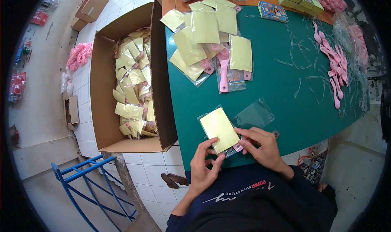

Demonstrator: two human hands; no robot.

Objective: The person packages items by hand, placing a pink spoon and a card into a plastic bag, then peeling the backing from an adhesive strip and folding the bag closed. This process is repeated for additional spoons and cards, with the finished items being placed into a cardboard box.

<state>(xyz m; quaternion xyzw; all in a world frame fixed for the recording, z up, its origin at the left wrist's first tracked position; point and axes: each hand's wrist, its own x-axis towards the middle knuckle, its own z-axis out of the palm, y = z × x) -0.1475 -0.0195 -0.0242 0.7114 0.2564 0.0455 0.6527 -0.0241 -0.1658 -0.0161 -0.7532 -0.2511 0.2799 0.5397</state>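
Observation:
Near the table's front edge, a clear plastic packet point(220, 130) with a pale yellow card on top is held between my two hands. At its lower left, my left hand point(203, 165) grips the edge with curled fingers and thumb. My right hand point(262, 147) pinches the right edge, where the pink end of a handle point(238, 147) shows under the card. What the packet holds below the card is mostly hidden. An unfilled-looking clear plastic bag point(253, 114) lies flat just beyond my right hand.
A pile of similar yellow-card packets point(205, 26) lies at the table's far left. Pink spoon-like pieces point(336, 63) and plastic strips point(299, 61) lie to the right. Left of the table stands an open cardboard box point(163, 89) full of packets. Small boxes point(273, 11) sit at the back.

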